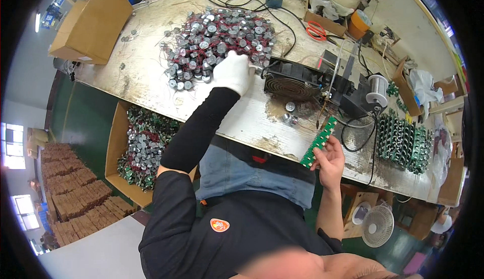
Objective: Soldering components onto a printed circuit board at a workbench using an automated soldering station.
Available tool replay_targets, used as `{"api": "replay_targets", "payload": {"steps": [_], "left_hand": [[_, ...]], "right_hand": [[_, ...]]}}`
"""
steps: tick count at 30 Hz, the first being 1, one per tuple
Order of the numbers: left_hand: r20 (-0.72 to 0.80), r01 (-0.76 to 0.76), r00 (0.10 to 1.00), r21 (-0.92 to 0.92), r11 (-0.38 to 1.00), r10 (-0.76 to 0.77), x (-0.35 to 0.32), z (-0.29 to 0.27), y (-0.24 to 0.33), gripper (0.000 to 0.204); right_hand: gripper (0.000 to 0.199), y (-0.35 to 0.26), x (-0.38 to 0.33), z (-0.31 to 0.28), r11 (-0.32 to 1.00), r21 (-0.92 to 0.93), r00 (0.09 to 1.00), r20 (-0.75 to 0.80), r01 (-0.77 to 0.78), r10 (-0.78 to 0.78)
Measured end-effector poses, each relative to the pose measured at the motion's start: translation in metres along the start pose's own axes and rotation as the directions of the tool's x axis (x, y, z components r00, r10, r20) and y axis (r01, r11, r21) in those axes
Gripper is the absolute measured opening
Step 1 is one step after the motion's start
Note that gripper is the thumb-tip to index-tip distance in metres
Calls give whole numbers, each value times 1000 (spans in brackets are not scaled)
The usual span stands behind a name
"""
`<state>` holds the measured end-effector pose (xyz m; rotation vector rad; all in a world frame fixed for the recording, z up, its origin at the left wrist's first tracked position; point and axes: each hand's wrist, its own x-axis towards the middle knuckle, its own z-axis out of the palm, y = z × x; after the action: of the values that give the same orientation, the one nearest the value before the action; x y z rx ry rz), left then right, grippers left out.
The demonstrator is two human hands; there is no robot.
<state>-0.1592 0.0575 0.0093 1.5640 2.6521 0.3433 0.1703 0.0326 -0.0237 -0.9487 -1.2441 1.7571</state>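
My left hand (233, 72), in a white glove with a black sleeve, reaches out to the near right edge of a big pile of small round silver parts with red wires (217, 42) on the worn workbench (146, 72). Its fingers are closed at the pile's edge; what they pinch is too small to tell. My bare right hand (330, 162) holds a narrow green circuit board strip (318, 141) tilted up, near the bench's front edge. A black fan unit (291, 81) sits between the two hands.
A solder wire spool (376, 88) and a dark stand sit right of the fan. Stacked green boards (403, 143) fill the bench's right end. Red scissors (316, 30) lie at the back. A cardboard box of finished parts (143, 150) stands below the bench, and another box (93, 22) sits upper left. A white floor fan (378, 225) is lower right.
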Motion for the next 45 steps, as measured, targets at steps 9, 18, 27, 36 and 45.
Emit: {"api": "replay_targets", "payload": {"steps": [9,18,27,36,45], "left_hand": [[-261,-155,964,-427,891,43,-76,4,-27,13],[-124,-51,989,-806,589,-85,-94,-10,-13,24],[76,-15,983,-873,488,167,-98,-5,-3,20],[-174,-424,902,-524,739,394,-89,-25,4,17],[-204,-550,833,-408,729,514,-71,-29,-5,21]], "right_hand": [[47,-4,6,2,999,9,998,21,-52,52],[46,-6,3,4,998,24,999,-8,-52,53],[48,-8,1,-3,998,24,998,-7,-65,65],[49,-4,4,0,998,46,999,-13,-42,42],[49,-6,2,0,998,50,999,-5,-49,50]]}}
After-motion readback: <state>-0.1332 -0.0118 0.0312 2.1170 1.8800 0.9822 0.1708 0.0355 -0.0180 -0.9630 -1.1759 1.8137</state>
